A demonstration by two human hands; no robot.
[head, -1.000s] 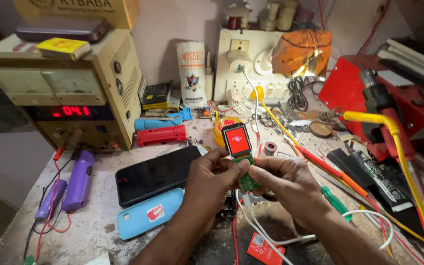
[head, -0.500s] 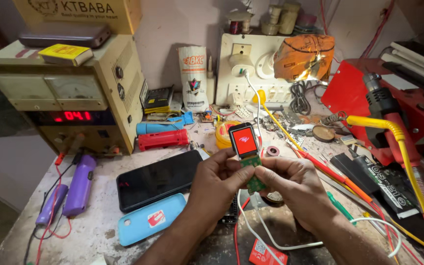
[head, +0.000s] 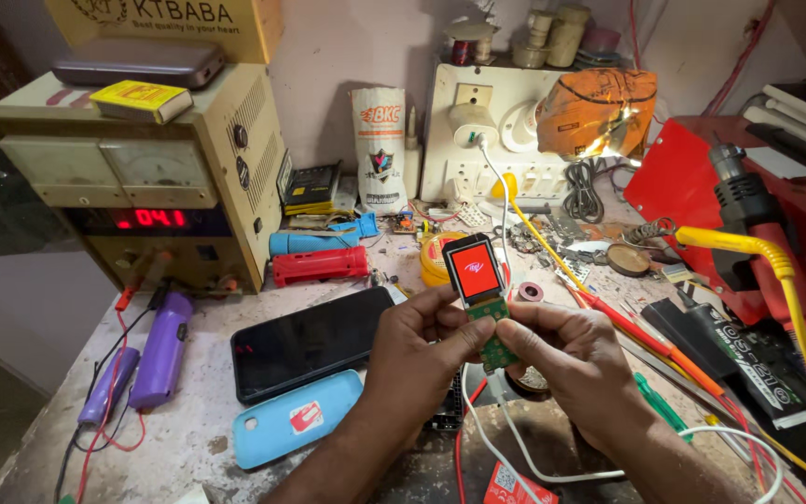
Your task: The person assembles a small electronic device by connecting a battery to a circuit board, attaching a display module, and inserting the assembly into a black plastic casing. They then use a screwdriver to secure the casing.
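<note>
Above the cluttered counter (head: pixel 188 439), the left hand (head: pixel 422 345) and right hand (head: pixel 571 359) stay pinched on the green circuit board (head: pixel 494 341). Its small screen (head: pixel 474 271) still glows red, hardly moved.

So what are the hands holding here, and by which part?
Both hands, left and right, hold a small green circuit board with a lit red screen. The grip is on the board's lower part; the screen stands clear above the fingers.

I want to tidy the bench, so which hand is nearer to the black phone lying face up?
Left. The left hand is just right of the black phone, almost beside its edge; the right hand is farther right, beyond the green circuit board both hands hold.
</note>
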